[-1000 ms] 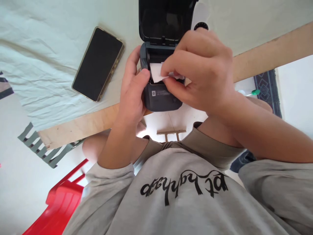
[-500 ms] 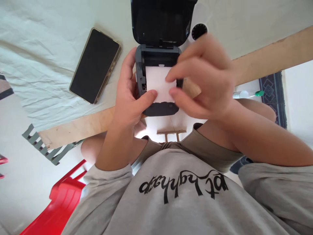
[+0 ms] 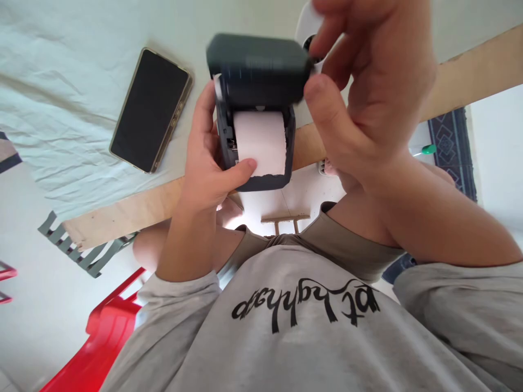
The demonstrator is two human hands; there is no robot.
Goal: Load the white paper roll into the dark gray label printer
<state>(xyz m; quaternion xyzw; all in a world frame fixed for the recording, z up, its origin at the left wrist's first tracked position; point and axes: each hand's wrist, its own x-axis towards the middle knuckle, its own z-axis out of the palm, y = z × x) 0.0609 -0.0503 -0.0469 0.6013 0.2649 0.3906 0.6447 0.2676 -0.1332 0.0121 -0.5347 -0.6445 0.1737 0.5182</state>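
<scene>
A small dark portable receipt printer [image 3: 291, 163] is held over the table's edge, its lid [image 3: 257, 51] raised and tilted partway over the body. Inside the bay sits a white paper roll [image 3: 261, 141], the loose end with a ragged edge reaching the front rim. My left hand [image 3: 208, 163] grips the printer from its left side, the thumb lying on the paper. At the lid's right corner is my right hand [image 3: 363, 81], thumb below and fingers above, closed on that edge; some motion blur hides the exact contact.
A phone [image 3: 151, 111] in a clear case lies on the pale cloth [image 3: 53, 109] to the left. Behind my right hand stands a white rounded object [image 3: 307, 24]. Below are the table's wooden edge [image 3: 126, 207], a red plastic chair [image 3: 106, 326] and a patterned dark mat [image 3: 451, 147].
The lid has swung from fully open toward the body. My right hand has left the paper and moved up to the lid's corner. The printer has shifted slightly left.
</scene>
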